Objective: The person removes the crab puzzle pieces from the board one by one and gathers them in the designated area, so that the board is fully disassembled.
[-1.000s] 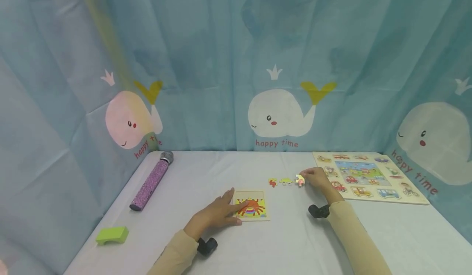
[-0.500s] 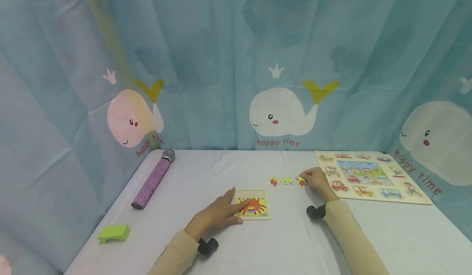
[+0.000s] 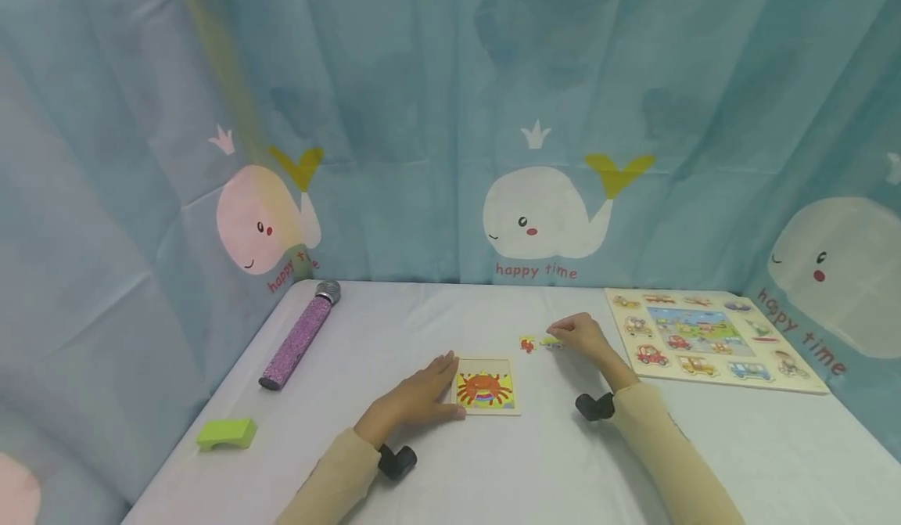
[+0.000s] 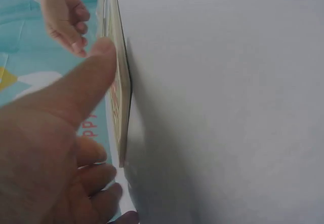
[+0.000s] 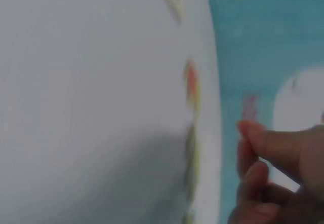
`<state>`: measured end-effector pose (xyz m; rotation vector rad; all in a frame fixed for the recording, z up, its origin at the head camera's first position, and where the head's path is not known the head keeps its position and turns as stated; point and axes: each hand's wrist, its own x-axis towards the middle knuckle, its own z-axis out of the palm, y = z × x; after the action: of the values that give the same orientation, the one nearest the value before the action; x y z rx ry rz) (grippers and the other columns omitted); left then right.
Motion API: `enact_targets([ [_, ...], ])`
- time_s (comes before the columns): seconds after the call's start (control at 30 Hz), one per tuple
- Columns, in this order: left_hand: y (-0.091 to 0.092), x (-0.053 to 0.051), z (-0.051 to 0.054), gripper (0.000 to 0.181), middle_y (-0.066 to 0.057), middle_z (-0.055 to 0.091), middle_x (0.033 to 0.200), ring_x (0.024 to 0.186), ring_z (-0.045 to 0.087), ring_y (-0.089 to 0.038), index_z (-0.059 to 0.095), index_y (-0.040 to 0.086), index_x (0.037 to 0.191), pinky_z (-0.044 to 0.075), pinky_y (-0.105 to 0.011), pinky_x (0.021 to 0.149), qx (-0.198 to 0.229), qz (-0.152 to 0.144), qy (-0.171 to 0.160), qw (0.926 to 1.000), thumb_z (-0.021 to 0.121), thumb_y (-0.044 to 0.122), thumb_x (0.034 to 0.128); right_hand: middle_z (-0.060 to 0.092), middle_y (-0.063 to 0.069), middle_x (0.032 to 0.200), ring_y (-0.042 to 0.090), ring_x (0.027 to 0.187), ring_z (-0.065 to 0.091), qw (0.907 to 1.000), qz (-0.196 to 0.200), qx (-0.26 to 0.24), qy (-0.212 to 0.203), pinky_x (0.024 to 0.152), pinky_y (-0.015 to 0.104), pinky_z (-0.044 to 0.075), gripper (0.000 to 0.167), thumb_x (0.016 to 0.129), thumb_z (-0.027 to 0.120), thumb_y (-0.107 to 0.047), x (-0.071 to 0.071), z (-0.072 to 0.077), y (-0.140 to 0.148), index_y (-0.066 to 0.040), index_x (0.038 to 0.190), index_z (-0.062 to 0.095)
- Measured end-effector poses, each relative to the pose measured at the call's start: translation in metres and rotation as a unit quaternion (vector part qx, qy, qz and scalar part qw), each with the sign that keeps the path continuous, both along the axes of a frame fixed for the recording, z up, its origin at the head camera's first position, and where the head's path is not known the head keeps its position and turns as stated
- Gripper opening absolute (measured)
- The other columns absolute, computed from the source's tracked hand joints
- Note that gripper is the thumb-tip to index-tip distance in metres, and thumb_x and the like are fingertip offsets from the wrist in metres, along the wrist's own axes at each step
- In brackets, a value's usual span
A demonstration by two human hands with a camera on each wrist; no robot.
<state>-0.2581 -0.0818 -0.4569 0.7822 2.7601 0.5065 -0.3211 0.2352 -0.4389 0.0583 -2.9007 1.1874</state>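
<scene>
My right hand (image 3: 583, 336), fingertips brought together with nothing visible between them, hovers by the loose puzzle pieces (image 3: 552, 343). My left hand (image 3: 417, 395), fingers extended, lies along the left edge of the crab puzzle (image 3: 486, 390), probably to steady it.

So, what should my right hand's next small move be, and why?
Probably open the right hand and lower it to the green-and-yellow piece: its fingertips meet with nothing visible between them, and that piece lies close by on the table.
</scene>
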Motion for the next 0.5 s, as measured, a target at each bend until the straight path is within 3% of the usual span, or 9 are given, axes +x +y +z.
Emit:
enact_targets([
  [0.13,0.001,-0.007,-0.002,0.093,-0.004,0.015,0.155,0.143,0.012,-0.024,0.022,0.010,0.146,0.023,-0.046,0.113,0.002,0.008,0.002,1.0000,0.060,0.061,0.0778,0.069,0.008,0.088,0.015,0.073,0.057,0.9961,0.086,0.021,-0.003,0.062,0.025,0.046,0.018,0.087,0.062,-0.017,0.008,0.008,-0.042,-0.003,0.092,0.071],
  [0.27,0.000,-0.011,-0.005,0.094,-0.004,0.016,0.155,0.143,0.014,-0.025,0.024,0.011,0.146,0.024,-0.047,0.112,-0.003,0.009,-0.001,1.0000,0.062,0.061,0.0758,0.068,0.003,0.081,0.012,0.068,0.055,0.9864,0.162,0.016,-0.027,0.062,0.023,0.047,0.014,0.087,0.062,-0.017,0.017,0.004,-0.077,-0.007,0.089,0.071],
  [0.5,-0.001,-0.010,-0.008,0.092,-0.007,0.019,0.154,0.141,0.020,-0.027,0.027,0.009,0.145,0.027,-0.049,0.111,-0.013,-0.001,0.003,0.9999,0.062,0.059,0.0760,0.062,-0.001,0.079,0.011,0.070,0.052,0.9815,0.186,0.019,-0.042,0.065,0.024,0.045,0.007,0.083,0.065,-0.014,0.029,-0.008,-0.108,-0.012,0.088,0.069],
])
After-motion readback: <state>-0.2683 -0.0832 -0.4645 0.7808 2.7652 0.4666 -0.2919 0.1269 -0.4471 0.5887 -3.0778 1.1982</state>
